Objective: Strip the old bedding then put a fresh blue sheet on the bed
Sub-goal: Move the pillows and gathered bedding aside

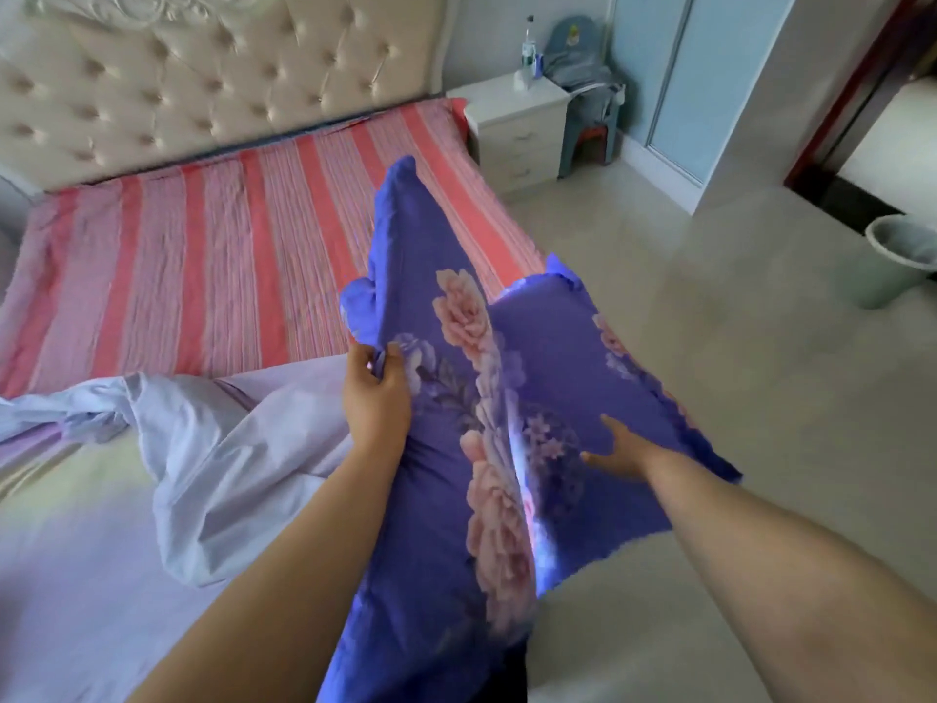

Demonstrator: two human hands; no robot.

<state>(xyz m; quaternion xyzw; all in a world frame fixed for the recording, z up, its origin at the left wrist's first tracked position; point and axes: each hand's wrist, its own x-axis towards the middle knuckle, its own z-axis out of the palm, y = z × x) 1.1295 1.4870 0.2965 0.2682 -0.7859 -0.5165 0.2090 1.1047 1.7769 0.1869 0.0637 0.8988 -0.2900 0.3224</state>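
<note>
The left hand (376, 393) pinches a fold of the blue cotton sheet printed with pink roses (552, 378); the right hand (621, 451) is spread flat against it. The sheet hangs bunched and creased over the bed's right edge, above the red-and-pink striped mattress cover (213, 256).
</note>
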